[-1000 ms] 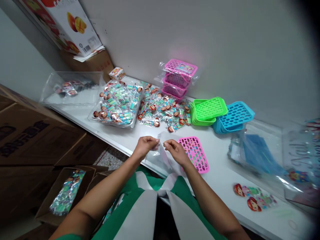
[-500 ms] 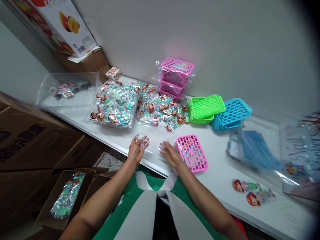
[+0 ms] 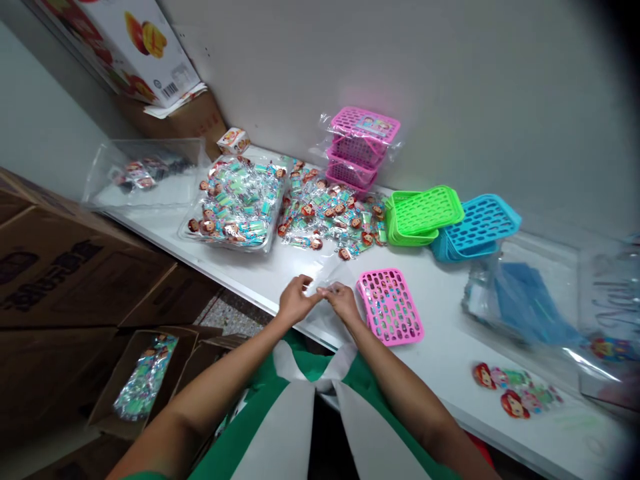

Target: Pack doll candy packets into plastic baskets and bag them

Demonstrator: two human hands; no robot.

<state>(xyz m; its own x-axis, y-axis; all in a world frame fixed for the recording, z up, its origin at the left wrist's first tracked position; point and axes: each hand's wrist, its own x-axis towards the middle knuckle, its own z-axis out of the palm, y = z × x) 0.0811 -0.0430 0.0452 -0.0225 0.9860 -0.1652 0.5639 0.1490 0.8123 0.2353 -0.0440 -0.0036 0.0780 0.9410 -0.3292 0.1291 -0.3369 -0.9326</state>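
Note:
A clear plastic bag is pinched between my hands over the front of the table. My left hand is closed on its near side. Fingertips of my right hand meet those of the left on the bag, and both hands are closed. Just right of my right hand lies a pink basket with its perforated lid on, and small colourful things show through the holes. Beyond the hands, small wrapped packets with doll pictures lie in a loose pile.
A clear tray heaped with packets stands left of the pile. Pink baskets in plastic wrap, green baskets and blue baskets line the back. At right are plastic bags and doll cards. Cartons stand at left.
My hands have come together from apart, and the clear bag now shows plainly between them. The view has shifted slightly, while the baskets and packets stay in place.

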